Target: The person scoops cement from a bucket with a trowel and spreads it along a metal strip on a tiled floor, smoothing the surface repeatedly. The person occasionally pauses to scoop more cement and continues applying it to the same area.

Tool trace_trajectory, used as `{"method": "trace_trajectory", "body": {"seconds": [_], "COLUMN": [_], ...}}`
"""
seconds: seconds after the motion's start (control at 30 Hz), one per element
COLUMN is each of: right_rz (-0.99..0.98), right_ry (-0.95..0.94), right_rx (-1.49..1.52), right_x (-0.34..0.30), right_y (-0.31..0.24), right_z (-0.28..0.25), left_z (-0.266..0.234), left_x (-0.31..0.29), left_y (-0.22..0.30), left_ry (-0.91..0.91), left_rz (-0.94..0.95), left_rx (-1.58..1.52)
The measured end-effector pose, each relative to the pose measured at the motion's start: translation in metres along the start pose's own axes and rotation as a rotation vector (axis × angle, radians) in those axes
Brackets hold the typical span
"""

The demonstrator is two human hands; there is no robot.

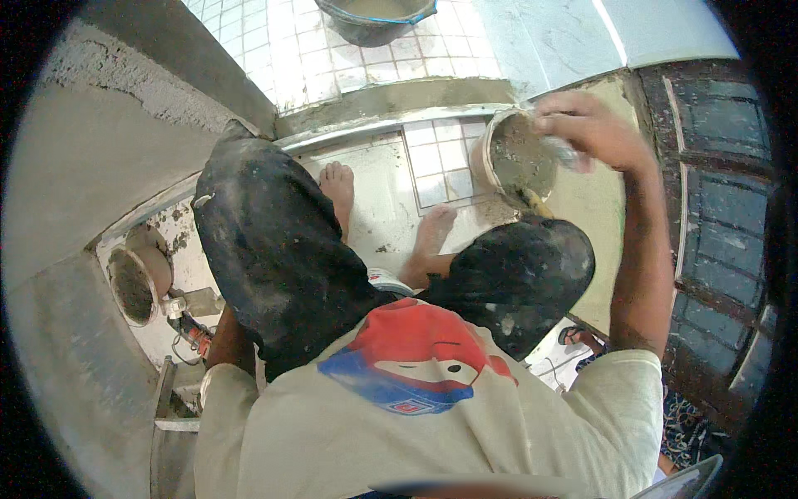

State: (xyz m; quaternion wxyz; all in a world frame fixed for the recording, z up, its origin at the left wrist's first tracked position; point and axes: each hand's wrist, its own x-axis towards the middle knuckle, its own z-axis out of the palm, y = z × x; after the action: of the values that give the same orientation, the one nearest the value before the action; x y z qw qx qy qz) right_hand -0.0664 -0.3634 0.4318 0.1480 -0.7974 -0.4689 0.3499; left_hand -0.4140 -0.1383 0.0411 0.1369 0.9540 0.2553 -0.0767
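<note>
My right hand (598, 129) is raised over the right rim of a pale bucket (484, 158) and is blurred by motion. Its fingers are curled round a clear, shiny object (565, 155), perhaps plastic, too smeared to name. Inside the bucket lies wet grey mortar (519, 154). A tool with a yellowish handle (536, 202) leans at the bucket's near edge, its other end sunk in the mortar. Of my left arm only a stretch of forearm (233, 341) shows beside my left thigh; the hand itself is hidden.
A dark bucket (366, 32) with a blue rim stands on the tiles ahead, beyond a low mortared ledge (399, 100). At left are another mortar-stained bucket (158, 266) and an orange power tool (198, 337). A dark panelled door (719, 200) borders the right; a plastered wall (100, 158) the left.
</note>
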Motion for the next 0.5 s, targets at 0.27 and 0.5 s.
{"method": "trace_trajectory", "body": {"seconds": [0.27, 0.5], "right_rz": [0.626, 0.826], "right_ry": [-0.006, -0.319], "right_rx": [0.036, 0.006], "right_x": [-0.123, -0.16], "right_y": [0.006, 0.049], "right_z": [0.003, 0.156], "left_z": [-0.142, -0.33], "left_x": [-0.12, -0.156], "left_y": [-0.149, -0.111], "left_ry": [0.036, 0.57], "left_rz": [-0.286, -0.243], "left_rx": [-0.35, -1.169]}}
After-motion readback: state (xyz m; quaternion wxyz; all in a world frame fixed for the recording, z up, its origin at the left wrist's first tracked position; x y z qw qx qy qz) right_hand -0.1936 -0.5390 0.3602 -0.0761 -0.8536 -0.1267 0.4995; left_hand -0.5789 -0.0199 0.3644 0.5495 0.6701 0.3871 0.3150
